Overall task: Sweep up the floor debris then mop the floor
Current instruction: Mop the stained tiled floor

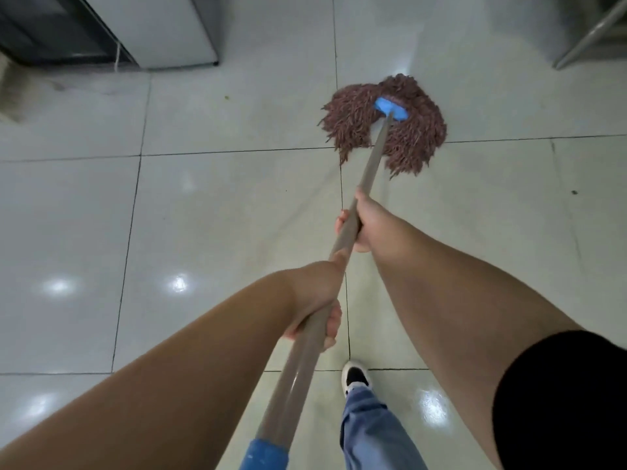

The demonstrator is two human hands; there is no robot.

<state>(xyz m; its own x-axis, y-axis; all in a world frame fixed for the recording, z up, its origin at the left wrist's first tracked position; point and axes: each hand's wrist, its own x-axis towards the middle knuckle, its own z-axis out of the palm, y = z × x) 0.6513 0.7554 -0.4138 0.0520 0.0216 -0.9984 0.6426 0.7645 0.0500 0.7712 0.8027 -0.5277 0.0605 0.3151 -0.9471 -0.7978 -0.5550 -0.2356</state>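
— Which step is this?
— Mopping, I judge. My left hand (314, 300) is clamped low on the long grey-brown mop handle (342, 239), my right hand (364, 222) further up it; this grip is firm. The reddish-brown string mop head (407, 130) lies flat on the pale glossy tiled floor (203, 215).
— Next?
— Drag it back, watching that dark speck (574, 192)

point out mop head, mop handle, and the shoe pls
mop head (412, 130): head view, on the brown strands right of the blue clamp.
mop handle (372, 164): head view, on the bare shaft between head and hands.
shoe (355, 375): head view, on the dark toe top.
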